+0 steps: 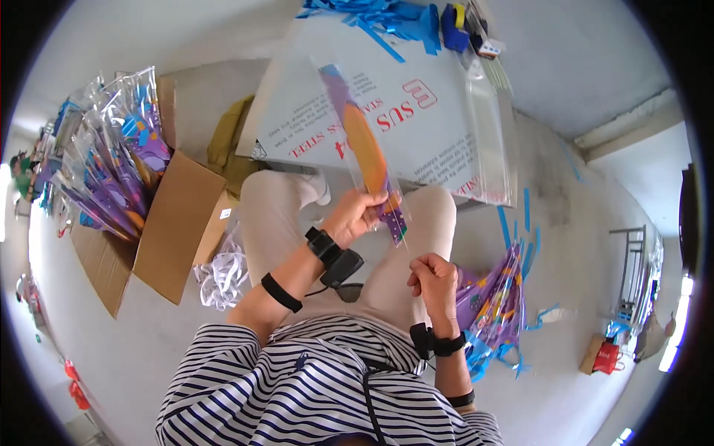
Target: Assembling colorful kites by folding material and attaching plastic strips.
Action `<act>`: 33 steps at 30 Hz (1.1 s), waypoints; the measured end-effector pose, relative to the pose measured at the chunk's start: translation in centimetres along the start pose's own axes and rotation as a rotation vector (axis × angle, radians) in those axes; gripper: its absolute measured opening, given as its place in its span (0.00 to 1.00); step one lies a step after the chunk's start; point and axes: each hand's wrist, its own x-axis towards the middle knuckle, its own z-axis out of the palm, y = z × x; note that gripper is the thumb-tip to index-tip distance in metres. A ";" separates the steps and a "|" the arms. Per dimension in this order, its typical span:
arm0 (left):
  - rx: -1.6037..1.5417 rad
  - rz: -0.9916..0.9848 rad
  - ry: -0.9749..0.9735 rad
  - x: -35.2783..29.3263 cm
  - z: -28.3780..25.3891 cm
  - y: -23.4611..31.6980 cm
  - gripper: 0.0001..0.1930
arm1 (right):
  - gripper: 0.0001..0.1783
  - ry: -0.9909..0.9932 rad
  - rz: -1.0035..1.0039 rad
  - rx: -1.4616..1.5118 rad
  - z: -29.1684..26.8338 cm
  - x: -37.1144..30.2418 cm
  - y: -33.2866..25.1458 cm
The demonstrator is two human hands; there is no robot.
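Observation:
My left hand (pixel 358 214) is closed around the lower part of a long, narrow clear plastic sleeve holding a folded purple and orange printed sheet (pixel 363 141). The sleeve slants over the front edge of the table and ends between my knees. Just below and right of its lower end, my right hand (pixel 435 281) has its fingers curled in a pinch. A faint thin line seems to run from the sleeve toward those fingertips, but what they hold is too small to make out.
A white printed tabletop (pixel 297 97) lies ahead, with blue strips (pixel 398 22), a tape dispenser (pixel 455 28) and clear sleeves (pixel 491 141). At left, an open cardboard box (pixel 178 230) holds several filled sleeves (pixel 111 163). White ribbon scraps (pixel 225 275) and purple folded sheets (pixel 494 297) flank me.

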 end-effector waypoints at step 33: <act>0.618 0.048 0.002 -3.3 -4.7 1.3 0.10 | 0.10 0.126 -0.062 0.071 8.9 7.2 -0.8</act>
